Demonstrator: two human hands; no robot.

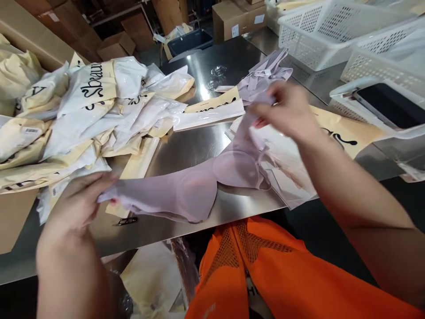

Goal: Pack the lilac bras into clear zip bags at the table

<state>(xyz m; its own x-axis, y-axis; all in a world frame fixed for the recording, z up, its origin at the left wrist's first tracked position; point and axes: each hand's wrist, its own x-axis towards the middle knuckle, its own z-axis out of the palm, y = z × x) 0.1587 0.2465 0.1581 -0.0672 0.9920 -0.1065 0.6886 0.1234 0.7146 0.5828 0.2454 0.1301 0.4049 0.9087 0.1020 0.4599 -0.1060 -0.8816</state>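
Note:
A lavender bra (195, 190) is stretched out between my two hands over the steel table, its two cups near the middle. My left hand (78, 199) is closed on one end of the band at the left. Farther back and higher, my right hand (285, 110) pinches the other end. Behind my right hand lies a heap of similar lavender garments (265, 73). Under the right side of the bra is a clear plastic bag (288, 177) with a printed picture on it. Beneath my right forearm shows a cream bag (345, 128) with black lettering.
Piled packaged bags (96, 106) cover the left of the steel table (166, 155). One flat package (209, 113) lies mid-table. White plastic baskets (318, 40) stand at the back right, with a phone (392, 104) on a white tray. A small black clip (127, 220) lies near the front edge.

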